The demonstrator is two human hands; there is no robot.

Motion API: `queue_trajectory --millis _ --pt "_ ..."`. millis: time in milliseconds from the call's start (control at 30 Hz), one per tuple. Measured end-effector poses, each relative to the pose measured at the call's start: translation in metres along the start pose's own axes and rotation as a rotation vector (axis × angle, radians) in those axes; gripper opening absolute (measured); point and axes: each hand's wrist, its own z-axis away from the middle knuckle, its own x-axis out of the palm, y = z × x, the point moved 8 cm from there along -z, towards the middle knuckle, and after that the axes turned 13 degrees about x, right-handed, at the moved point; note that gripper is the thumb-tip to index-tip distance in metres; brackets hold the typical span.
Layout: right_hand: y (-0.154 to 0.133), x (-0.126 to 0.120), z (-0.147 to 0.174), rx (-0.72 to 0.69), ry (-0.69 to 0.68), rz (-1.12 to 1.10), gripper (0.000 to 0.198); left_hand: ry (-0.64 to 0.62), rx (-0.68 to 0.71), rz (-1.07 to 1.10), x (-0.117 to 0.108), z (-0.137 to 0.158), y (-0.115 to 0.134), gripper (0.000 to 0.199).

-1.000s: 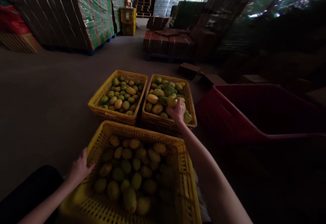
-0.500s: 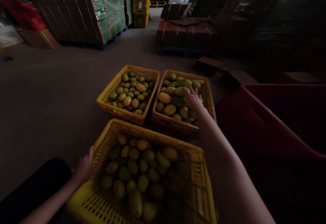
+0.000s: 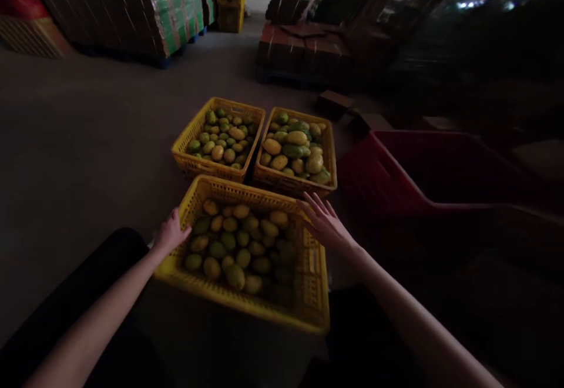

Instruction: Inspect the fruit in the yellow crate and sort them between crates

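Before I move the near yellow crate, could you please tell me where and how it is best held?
Probably by its left and right rims, one hand from each side: the near yellow crate is wide and open-topped, and its far side sits close to two other crates. The left hand is at the left rim; the right hand is by the far right corner.

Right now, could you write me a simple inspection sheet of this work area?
Surface: grey floor, dimly lit.
Job's things: green and yellow fruit in front crate, rear left crate and rear right crate.
Clutter: loose cardboard beyond the crates, to the right.
Hands: left hand holds front crate's left rim; right hand open at its right side, contact unclear.
Cables: nothing seen.
Surroundings: red bin right; plastic-wrapped stack behind left.
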Motion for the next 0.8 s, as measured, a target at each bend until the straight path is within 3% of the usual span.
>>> queue_trajectory --millis 133,267,333,400,467,567,633,667,733,800 --pt "-0.034 -0.010 0.055 -0.085 -0.084 0.041 0.028 0.015 0.015 0.000 -0.006 -0.002 0.001 0.056" --pt "-0.065 -0.019 0.080 -0.078 -0.093 0.039 0.016 0.071 0.059 -0.017 -0.013 -0.001 0.001 0.066" --pt "-0.077 -0.023 0.085 -0.024 -0.076 0.011 0.015 0.162 0.143 -0.084 -0.020 0.003 0.006 0.073" --pt "-0.089 -0.024 0.089 0.018 -0.089 -0.025 0.013 0.201 0.318 -0.154 -0.020 0.009 0.022 0.075" --pt "-0.098 -0.021 0.094 0.037 -0.149 -0.025 0.012 0.079 0.554 -0.169 -0.002 0.018 0.048 0.072" --pt "-0.108 -0.016 0.100 0.046 -0.234 0.023 0.013 -0.316 0.775 -0.032 0.049 0.038 0.094 0.068" --pt "-0.113 -0.017 0.104 0.051 -0.288 0.032 0.023 -0.533 0.709 0.246 0.080 0.049 0.122 0.065" --pt "-0.114 -0.017 0.106 0.052 -0.326 0.026 0.025 -0.576 0.624 0.458 0.091 0.050 0.136 0.059" --pt "-0.115 -0.016 0.110 0.065 -0.404 0.018 0.026 -0.600 0.490 0.769 0.107 0.051 0.162 0.039" --pt "-0.112 -0.017 0.114 0.102 -0.451 0.030 0.030 -0.609 0.431 0.895 0.117 0.050 0.182 0.017"
